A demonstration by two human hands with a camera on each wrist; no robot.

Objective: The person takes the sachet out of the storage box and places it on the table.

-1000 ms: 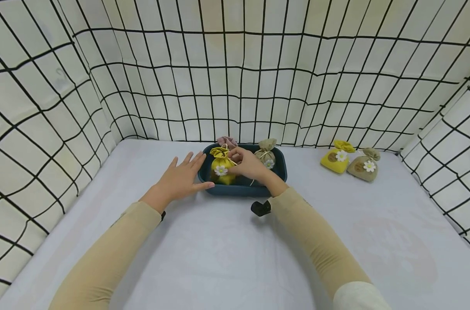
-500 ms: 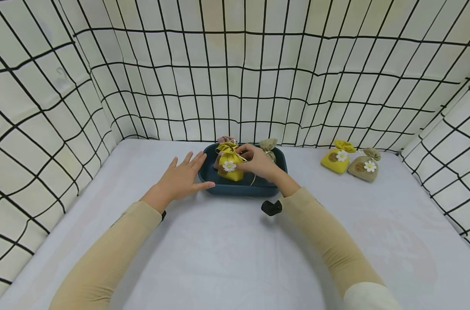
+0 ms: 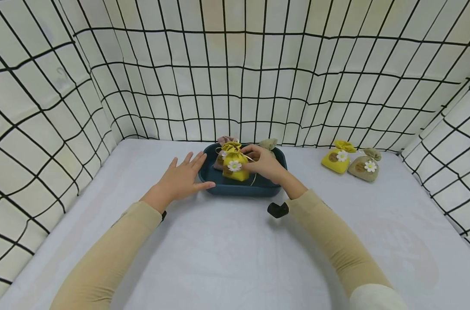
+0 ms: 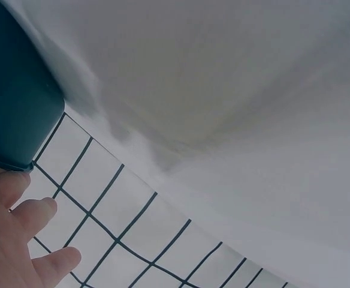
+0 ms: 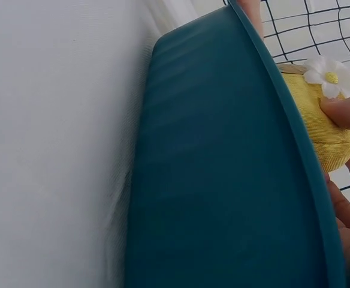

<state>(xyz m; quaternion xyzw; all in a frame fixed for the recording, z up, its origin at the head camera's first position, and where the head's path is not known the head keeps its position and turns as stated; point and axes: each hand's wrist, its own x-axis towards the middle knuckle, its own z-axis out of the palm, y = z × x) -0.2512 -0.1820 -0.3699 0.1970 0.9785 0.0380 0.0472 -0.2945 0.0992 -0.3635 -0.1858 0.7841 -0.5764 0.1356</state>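
Yellow pouch [image 3: 235,171] is held over the middle of the blue tray [image 3: 240,190], pinched by thumb and fingers of the right hand [image 3: 265,165]; the tray's left edge is touched by the left hand [image 3: 179,180], fingers spread

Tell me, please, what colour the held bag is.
The held bag is yellow, showing best in the right wrist view.
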